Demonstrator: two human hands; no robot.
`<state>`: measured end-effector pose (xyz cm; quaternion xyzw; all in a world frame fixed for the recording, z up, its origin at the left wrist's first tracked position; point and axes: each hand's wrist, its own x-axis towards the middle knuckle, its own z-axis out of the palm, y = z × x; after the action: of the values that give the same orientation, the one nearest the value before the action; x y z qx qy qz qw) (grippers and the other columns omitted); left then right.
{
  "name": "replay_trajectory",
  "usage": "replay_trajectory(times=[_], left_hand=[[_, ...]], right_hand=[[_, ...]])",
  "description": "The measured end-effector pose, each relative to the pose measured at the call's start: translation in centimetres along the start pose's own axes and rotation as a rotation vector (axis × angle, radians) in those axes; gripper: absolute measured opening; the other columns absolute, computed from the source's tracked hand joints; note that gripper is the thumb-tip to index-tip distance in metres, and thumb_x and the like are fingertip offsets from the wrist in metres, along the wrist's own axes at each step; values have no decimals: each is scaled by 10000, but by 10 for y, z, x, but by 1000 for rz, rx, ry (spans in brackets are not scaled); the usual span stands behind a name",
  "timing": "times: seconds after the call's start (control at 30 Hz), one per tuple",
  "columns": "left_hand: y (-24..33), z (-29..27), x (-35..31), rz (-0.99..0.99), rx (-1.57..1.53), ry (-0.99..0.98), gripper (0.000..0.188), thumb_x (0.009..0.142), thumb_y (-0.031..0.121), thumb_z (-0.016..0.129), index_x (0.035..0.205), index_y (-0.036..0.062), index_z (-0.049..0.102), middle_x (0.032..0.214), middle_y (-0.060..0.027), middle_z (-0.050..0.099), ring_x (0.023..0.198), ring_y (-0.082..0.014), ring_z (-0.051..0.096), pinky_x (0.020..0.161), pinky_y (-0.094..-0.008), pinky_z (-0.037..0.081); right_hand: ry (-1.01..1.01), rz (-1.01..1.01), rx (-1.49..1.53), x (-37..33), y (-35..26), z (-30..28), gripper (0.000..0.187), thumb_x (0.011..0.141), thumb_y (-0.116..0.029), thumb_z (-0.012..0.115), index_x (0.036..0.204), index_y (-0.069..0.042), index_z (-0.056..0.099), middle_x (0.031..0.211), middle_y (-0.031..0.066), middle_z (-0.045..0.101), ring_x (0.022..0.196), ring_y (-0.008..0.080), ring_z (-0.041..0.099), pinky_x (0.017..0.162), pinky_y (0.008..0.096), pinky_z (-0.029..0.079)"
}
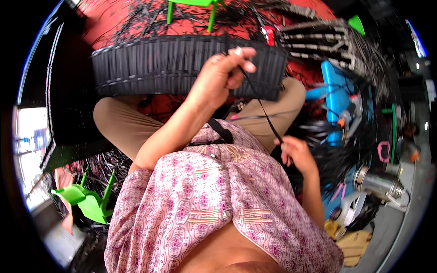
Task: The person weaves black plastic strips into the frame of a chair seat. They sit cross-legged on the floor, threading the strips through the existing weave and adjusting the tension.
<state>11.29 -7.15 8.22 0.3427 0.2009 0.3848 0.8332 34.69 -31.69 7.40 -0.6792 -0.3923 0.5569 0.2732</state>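
A dark woven panel of black strips [150, 63] lies across in front of my crossed legs. Over its right half, my left hand [221, 75] has its fingers curled around a thin black strip [262, 107]. That strip slants down to the right, drawn fairly straight, to my right hand [296, 152]. There the thumb and fingertips pinch it beside my right knee, apart from the panel. My left fingers hide part of the panel's upper edge and the strip's far end.
Loose black strips cover the red floor beyond the panel. Green plastic stools stand at the far side [191, 2] and lower left [93, 207]. On the right are a bundle of strips [318, 43], a blue stool [336, 95], a power tool [348, 114] and a metal flask [380, 183].
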Motion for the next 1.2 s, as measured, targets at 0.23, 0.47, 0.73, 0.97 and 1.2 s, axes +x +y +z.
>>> replay_trajectory(times=[0.23,0.47,0.73,0.97,1.2], left_hand=[[-29,15,-17,-67,318,-93,349,1063,295,466,1142,25,673,794,-11,670,522,-40,379,477,-207,315],[-29,34,-29,-212,654,-509,476,1035,467,513,1000,23,679,620,-14,589,502,-75,431,466,-269,340],[-37,17,-31,-328,459,-428,424,1056,333,478,1082,-30,696,759,-92,693,472,-56,376,438,-217,289],[-50,17,-26,-68,423,-169,458,1078,366,454,1106,-44,655,818,-56,637,536,-62,417,510,-211,337],[-36,20,-30,5,441,-91,626,1084,504,316,965,22,697,713,-1,553,509,-58,348,478,-221,263]], right_hand=[[27,-44,-469,8,69,-15,381,950,-193,645,1273,9,644,1159,124,691,1040,210,663,912,360,521],[99,-459,418,62,-101,21,504,992,-266,602,1361,67,519,1276,200,639,1145,243,636,1008,381,496],[-169,-613,700,110,-145,41,307,1022,-225,588,1196,24,627,897,80,677,785,162,648,713,296,536],[324,-784,790,115,-127,24,290,1049,-193,517,1236,-12,644,826,31,657,623,73,553,526,212,416],[288,-638,732,113,-112,26,398,1024,-379,545,1161,-28,672,712,-42,558,553,31,436,477,186,289]])
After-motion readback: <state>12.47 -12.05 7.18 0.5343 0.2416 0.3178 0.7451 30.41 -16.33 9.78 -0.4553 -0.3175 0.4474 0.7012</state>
